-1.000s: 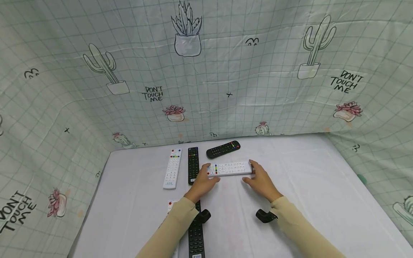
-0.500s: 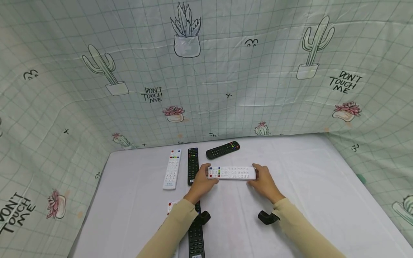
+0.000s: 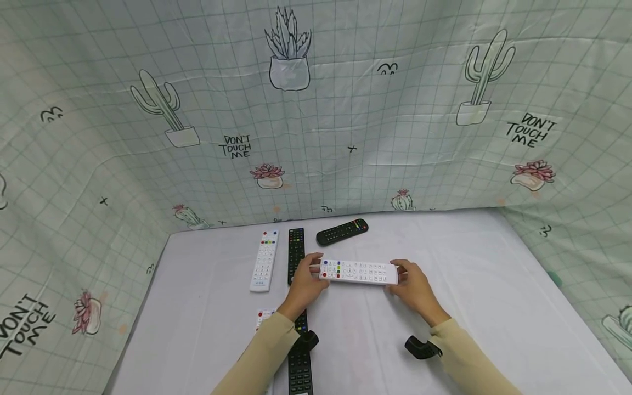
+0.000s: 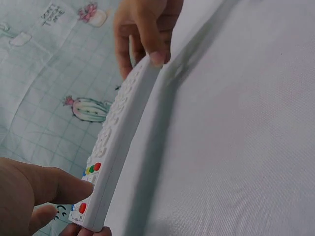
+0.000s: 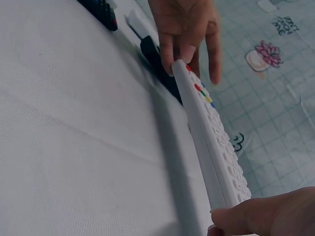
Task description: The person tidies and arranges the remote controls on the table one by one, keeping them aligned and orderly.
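Note:
A white remote control point(image 3: 359, 272) with small coloured buttons lies crosswise between both hands in the head view. My left hand point(image 3: 305, 285) pinches its left end; in the left wrist view the thumb point(image 4: 74, 189) lies on the button face, fingertips showing below. At the other end, my right hand point(image 3: 416, 288) grips between thumb and fingers, the thumb point(image 5: 229, 219) on the side edge in the right wrist view. The remote is raised off the white tablecloth point(image 4: 246, 147), with its shadow beside it in both wrist views.
Left of the hands lie a white remote point(image 3: 264, 260) and a black remote point(image 3: 296, 249); a rounded black one point(image 3: 342, 232) sits behind. Nearer, my left sleeve partly covers another white remote point(image 3: 265, 314) and a long black one point(image 3: 299, 367). A cactus-print cloth point(image 3: 326, 120) hangs behind the table.
Both hands have drawn the white remote toward the person and a little to the right. Its right end now sits lower in the head view. The other remotes stay where they were.

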Demonstrator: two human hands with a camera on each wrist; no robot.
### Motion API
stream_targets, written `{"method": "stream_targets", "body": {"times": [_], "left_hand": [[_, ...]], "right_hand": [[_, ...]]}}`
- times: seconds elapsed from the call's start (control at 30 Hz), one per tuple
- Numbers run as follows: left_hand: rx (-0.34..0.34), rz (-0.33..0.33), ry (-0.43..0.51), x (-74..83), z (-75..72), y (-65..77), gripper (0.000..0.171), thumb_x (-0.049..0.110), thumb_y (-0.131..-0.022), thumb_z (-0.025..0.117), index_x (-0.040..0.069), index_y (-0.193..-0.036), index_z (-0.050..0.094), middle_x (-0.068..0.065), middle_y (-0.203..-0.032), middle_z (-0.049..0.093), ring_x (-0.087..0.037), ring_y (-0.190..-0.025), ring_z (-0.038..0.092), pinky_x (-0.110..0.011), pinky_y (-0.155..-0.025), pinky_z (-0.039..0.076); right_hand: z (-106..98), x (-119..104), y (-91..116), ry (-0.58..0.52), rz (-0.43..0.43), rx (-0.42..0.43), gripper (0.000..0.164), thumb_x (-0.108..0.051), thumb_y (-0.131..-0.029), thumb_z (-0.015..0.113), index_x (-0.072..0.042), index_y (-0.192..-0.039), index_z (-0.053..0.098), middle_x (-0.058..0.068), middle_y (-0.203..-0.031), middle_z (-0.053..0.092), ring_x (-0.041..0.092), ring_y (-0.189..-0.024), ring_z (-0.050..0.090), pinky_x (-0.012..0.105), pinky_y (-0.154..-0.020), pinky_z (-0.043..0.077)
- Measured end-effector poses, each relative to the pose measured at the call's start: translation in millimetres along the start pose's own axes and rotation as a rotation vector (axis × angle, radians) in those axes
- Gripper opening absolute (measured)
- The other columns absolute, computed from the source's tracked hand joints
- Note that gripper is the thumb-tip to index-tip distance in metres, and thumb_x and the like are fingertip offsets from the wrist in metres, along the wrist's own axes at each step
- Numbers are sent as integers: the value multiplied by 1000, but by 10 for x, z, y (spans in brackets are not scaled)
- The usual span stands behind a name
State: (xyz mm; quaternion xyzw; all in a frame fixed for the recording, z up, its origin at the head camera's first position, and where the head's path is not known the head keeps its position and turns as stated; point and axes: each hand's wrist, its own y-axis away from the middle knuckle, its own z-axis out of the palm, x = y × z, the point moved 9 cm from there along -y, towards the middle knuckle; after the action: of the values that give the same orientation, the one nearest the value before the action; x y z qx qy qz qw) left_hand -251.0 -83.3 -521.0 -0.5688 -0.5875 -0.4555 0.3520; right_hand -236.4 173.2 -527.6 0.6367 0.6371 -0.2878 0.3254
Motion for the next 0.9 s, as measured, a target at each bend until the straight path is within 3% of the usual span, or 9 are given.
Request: {"method": "stream_targets", "body": {"times": [0.23,0.5,0.9], "left_hand": [[-40,33,-7,-3,-38,70,69,-17,-79,71,-6,-145,56,-22,-133,54,-31,-115,58,-40,-94,57],[-66,2,-16,-37,-84,153,70,-15,-81,72,-5,-147,56,-17,-125,55,-25,-106,57,-28,-83,56],[-106,31,-24,-24,-177,278,69,-14,-81,70,-8,-148,54,-19,-129,54,-27,-111,56,-28,-87,57]], "right_hand": [[-46,-26,132,-36,-6,-13,58,9,-81,80,11,-135,58,26,-118,61,38,-105,65,46,-86,55],[-57,-87,231,-89,2,-45,59,9,-81,80,8,-136,58,26,-121,62,37,-107,67,40,-81,57],[-6,-138,390,-170,36,-94,59,9,-81,81,8,-135,58,25,-123,61,32,-105,68,28,-75,57]]}}
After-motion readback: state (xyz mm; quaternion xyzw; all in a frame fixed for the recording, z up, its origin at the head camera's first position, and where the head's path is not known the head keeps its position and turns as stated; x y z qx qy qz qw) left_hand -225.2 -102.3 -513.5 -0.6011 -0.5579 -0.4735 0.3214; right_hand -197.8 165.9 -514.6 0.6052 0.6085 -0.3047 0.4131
